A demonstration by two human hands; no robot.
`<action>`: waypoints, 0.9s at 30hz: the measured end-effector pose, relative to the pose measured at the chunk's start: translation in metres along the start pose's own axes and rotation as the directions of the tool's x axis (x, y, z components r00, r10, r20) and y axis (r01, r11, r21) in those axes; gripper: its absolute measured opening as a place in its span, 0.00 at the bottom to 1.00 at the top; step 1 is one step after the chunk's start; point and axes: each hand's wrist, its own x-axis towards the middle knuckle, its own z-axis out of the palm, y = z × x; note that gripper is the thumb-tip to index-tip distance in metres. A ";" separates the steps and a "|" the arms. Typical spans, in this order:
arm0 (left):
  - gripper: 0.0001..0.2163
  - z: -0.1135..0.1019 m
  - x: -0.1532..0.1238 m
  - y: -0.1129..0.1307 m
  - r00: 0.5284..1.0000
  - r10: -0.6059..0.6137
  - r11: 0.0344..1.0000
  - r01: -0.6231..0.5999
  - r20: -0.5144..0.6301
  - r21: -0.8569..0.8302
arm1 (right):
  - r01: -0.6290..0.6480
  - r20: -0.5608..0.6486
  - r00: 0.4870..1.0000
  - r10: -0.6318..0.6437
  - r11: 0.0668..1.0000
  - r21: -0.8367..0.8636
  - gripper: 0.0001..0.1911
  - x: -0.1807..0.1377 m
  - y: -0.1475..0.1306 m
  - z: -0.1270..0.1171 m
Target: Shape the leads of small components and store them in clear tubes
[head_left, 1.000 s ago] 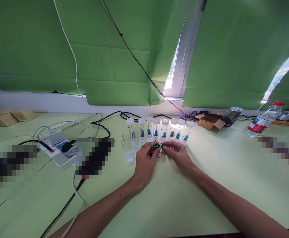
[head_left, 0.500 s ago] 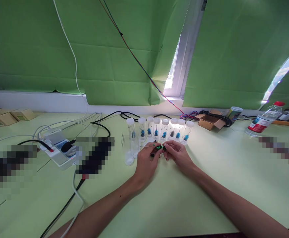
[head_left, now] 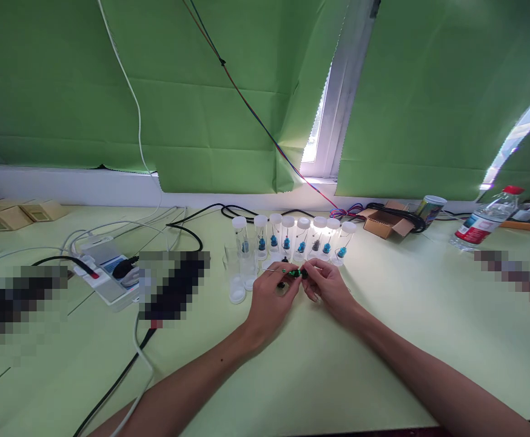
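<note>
White power strip [head_left: 110,294] crowds the hands' 9 o'clock. Closer, same direction: two tubes [head_left: 231,262], seemingly uncapped. Left hand [head_left: 268,300] pinches green-and-black piece [head_left: 295,273], outside any tube, so likely unfinished. At 12, eight capped tubes [head_left: 288,232], filled, look done. Right hand [head_left: 331,288] grips piece's dark end. Tabletop [head_left: 419,297] gives room toward 3; near edge [head_left: 365,430] 5.

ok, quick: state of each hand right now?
Left hand: fingers closed on a small green-and-black item.
Right hand: fingers closed at that item's black end.
</note>
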 end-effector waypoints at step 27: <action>0.05 0.000 -0.002 -0.002 0.989 -0.130 0.990 0.126 -0.069 -0.068 | -0.014 0.130 0.991 0.006 0.998 0.065 0.16 -0.003 -0.001 0.000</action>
